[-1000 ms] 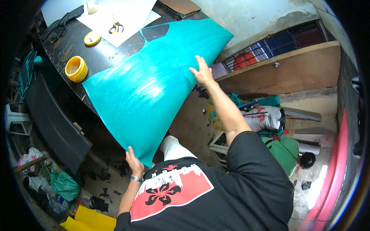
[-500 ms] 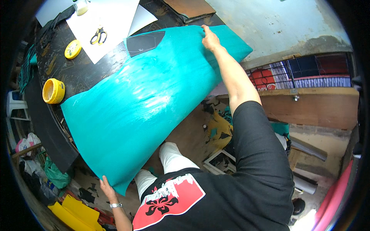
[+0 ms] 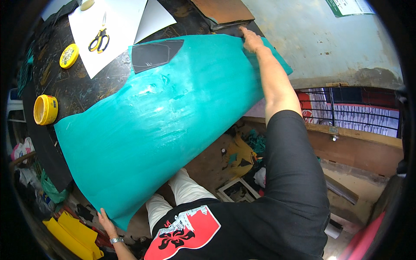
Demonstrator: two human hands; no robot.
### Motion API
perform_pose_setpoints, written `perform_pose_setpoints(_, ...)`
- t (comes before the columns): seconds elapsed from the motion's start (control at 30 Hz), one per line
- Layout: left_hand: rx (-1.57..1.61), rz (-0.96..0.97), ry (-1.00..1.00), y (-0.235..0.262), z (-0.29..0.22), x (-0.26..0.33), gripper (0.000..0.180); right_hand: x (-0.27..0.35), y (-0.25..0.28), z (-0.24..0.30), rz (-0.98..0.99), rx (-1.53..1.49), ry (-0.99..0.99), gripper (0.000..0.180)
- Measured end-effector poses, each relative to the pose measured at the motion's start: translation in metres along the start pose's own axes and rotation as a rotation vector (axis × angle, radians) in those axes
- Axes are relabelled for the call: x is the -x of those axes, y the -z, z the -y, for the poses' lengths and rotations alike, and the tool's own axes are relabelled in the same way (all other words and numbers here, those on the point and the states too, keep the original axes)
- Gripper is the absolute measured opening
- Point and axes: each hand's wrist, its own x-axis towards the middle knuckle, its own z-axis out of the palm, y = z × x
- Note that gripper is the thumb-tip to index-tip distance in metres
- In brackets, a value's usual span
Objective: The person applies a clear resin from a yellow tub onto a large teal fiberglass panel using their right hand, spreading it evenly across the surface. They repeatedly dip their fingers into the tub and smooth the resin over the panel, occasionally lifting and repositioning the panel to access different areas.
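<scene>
A large teal sheet (image 3: 186,108), smooth with a wet-looking shine in its middle, drapes over the dark table and hangs off its near side. My left hand (image 3: 106,224) grips the sheet's lower left edge, close to its hanging corner. At the far right, my right hand (image 3: 252,42) holds the sheet's far edge, its index finger stretched past that edge; the sheet bends beneath this hand. A black flat pattern piece (image 3: 151,55) with a pale outline lies on the sheet's far left part. The undersides of both hands are hidden.
On the dark table (image 3: 93,89) are white paper (image 3: 86,32), black-and-yellow scissors (image 3: 99,40), a yellow lid (image 3: 69,56) and a yellow tub (image 3: 46,109). A brown board (image 3: 225,11) lies at the back by the wall. Scraps and a white frame (image 3: 238,189) litter the floor.
My right hand has shifted slightly rightward along the sheet's far edge. My left hand stays at the near edge. The whole view has moved a little, and the shine on the sheet looks different.
</scene>
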Motion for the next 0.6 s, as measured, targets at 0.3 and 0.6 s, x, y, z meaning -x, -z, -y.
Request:
perform_pose_setpoints(0.3,-0.045,-0.052,-0.013,-0.008,-0.009,0.002,0.05,0.032,0.045,-0.019,-0.107,0.159,0.286,0.066)
perform_pose_setpoints(0.6,0.244,-0.126,0.115,-0.026,0.012,0.045,0.046,0.07,0.153,0.013,-0.595,0.174,0.503,0.076)
